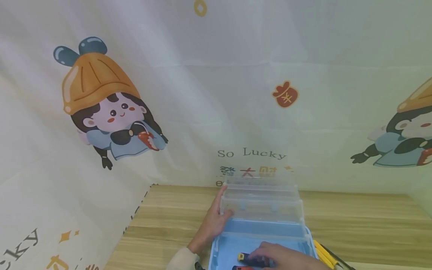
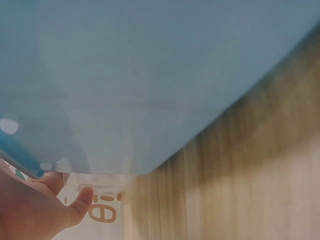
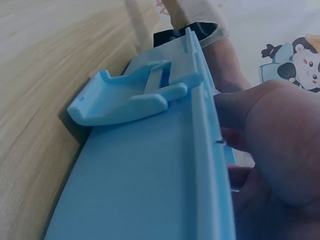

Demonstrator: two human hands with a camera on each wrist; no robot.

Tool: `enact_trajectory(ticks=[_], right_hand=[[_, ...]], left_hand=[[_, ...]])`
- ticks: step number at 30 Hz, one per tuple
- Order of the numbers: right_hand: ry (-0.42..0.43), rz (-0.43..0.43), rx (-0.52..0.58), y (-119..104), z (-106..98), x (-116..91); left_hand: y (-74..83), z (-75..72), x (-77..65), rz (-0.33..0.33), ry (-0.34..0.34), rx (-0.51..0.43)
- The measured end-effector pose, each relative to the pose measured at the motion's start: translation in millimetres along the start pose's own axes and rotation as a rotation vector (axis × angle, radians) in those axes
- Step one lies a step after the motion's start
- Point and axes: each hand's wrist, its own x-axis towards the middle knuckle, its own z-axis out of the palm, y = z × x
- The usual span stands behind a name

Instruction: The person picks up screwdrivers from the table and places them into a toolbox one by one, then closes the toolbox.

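Observation:
A light blue box (image 1: pixel 216 255) stands on the table with its hinged clear lid (image 1: pixel 263 210) raised. My left hand (image 1: pixel 214 221) holds the lid's left edge, thumb on the near side and fingers behind. In the left wrist view the left hand (image 2: pixel 35 210) shows beyond the blue box wall (image 2: pixel 125 90). My right hand (image 1: pixel 280 255) reaches down into the box and grips a dark, stubby object with a yellow end (image 1: pixel 243 257). A red and dark object (image 1: pixel 241 267) lies just nearer. In the right wrist view the box wall hides the right hand's (image 3: pixel 280 145) fingertips.
A blue latch (image 3: pixel 125 95) sticks out from the box's front wall. Yellow-handled tools (image 1: pixel 325 255) lie against the box's right side on the wood-grain table (image 1: pixel 354 221). A printed cloth (image 1: pixel 202 93) hangs behind and at the left.

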Motion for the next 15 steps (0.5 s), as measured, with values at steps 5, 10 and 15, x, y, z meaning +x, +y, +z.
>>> enact_trajectory(ticks=[5, 10, 15], right_hand=[[0.003, -0.114, 0.004, -2.9, -2.1, -3.7], [-0.005, -0.134, 0.035, -6.6, -5.1, -7.2], [0.002, -0.176, 0.033, -9.9, -7.8, -11.1]], left_hand=[[1.2, 0.2, -0.3, -0.003, 0.003, -0.004], [6.8, -0.1, -1.6, 0.010, 0.008, -0.006], [1.4, 0.2, -0.5, -0.002, -0.001, -0.013]])
